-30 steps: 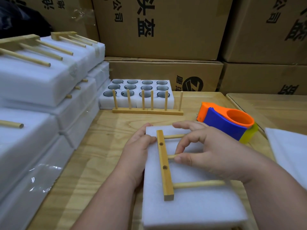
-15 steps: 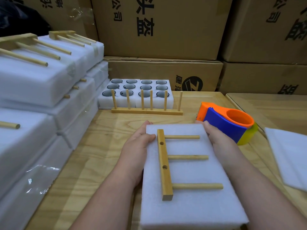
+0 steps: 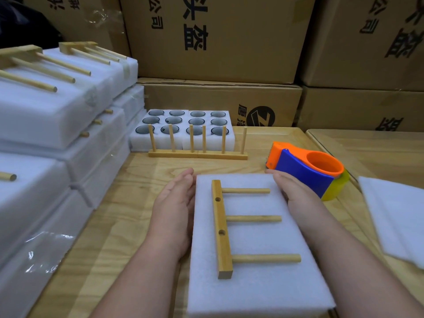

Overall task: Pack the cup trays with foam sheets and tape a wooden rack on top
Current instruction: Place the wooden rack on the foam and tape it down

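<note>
Wooden rack (image 3: 222, 228) flat on white foam-covered tray (image 3: 257, 288), three pegs sideways

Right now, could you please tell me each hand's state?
Left hand: open, pressing the foam pack's side.
Right hand: open, against its other side.

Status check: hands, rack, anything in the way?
Both hands, left hand and right hand, flat against foam pack sides. Wooden rack on top, untaped. Tape dispenser beside right hand.
</note>
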The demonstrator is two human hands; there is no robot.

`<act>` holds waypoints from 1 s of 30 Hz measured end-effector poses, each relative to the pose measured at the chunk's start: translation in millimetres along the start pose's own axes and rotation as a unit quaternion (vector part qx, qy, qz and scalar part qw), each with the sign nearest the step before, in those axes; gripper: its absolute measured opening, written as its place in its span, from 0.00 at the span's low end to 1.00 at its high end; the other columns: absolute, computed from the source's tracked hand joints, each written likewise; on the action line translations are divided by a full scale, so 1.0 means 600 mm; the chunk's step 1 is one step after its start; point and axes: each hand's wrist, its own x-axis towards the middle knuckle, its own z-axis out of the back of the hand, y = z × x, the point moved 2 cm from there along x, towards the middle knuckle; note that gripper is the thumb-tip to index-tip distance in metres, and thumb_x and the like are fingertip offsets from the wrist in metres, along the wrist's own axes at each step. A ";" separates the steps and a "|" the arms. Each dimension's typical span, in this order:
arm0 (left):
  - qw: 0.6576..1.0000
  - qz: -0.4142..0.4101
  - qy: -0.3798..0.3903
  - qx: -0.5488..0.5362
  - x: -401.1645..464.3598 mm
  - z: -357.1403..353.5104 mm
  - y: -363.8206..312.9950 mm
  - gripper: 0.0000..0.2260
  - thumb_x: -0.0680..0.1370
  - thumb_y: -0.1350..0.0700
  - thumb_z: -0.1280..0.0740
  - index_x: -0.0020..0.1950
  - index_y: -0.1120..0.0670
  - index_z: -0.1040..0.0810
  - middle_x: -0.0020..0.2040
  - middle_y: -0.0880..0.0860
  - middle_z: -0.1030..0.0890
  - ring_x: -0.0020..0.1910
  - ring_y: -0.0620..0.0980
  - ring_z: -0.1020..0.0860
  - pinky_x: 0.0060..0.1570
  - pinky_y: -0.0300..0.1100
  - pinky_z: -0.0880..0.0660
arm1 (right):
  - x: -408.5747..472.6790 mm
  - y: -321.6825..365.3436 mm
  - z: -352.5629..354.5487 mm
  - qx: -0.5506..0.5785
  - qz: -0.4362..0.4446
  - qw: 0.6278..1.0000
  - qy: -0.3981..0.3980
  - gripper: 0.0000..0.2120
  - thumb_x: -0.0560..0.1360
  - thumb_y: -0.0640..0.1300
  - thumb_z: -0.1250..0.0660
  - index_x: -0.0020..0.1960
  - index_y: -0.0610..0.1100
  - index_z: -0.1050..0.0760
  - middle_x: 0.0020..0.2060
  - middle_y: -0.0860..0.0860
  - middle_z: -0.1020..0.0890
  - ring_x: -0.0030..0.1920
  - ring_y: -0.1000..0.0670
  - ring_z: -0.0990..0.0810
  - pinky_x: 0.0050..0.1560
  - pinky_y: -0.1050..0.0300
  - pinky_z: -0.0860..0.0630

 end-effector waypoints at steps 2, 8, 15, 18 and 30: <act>1.000 0.001 -0.013 -0.013 0.007 0.004 0.000 0.11 0.82 0.55 0.32 0.63 0.54 0.21 0.48 0.52 0.12 0.50 0.50 0.13 0.45 0.46 0.16 | -0.003 -0.001 -0.002 0.021 0.018 0.999 -0.023 0.11 0.82 0.52 0.37 0.52 0.54 0.15 0.49 0.52 0.13 0.47 0.59 0.14 0.42 0.62 0.18; 0.994 0.036 -0.046 -0.093 0.020 0.017 -0.006 0.06 0.81 0.55 0.31 0.56 0.53 0.19 0.45 0.52 0.14 0.52 0.53 0.15 0.66 0.55 0.24 | -0.024 0.011 0.021 0.116 0.071 0.971 -0.198 0.09 0.79 0.39 0.36 0.49 0.45 0.17 0.42 0.47 0.12 0.46 0.48 0.12 0.51 0.49 0.17; 0.990 0.045 -0.056 -0.122 0.017 0.015 -0.011 0.06 0.82 0.56 0.35 0.55 0.54 0.19 0.46 0.55 0.17 0.50 0.54 0.16 0.67 0.55 0.24 | 0.018 0.153 0.073 -0.286 0.200 0.899 -0.263 0.11 0.76 0.55 0.34 0.55 0.53 0.20 0.46 0.56 0.16 0.50 0.51 0.19 0.40 0.57 0.24; 0.989 0.048 -0.059 -0.125 0.014 0.014 -0.014 0.06 0.82 0.56 0.35 0.54 0.54 0.19 0.44 0.54 0.16 0.49 0.55 0.17 0.65 0.55 0.24 | 0.067 0.144 0.072 -0.534 0.035 0.827 -0.171 0.25 0.76 0.62 0.32 0.60 0.42 0.22 0.51 0.47 0.17 0.48 0.47 0.22 0.42 0.51 0.24; 0.992 -0.104 -0.065 0.020 0.001 -0.001 -0.060 0.10 0.84 0.56 0.39 0.51 0.49 0.18 0.41 0.47 0.15 0.46 0.48 0.18 0.52 0.44 0.24 | 0.065 0.130 0.068 -0.328 0.067 0.909 -0.249 0.15 0.73 0.54 0.24 0.45 0.42 0.21 0.39 0.46 0.19 0.38 0.47 0.21 0.37 0.53 0.28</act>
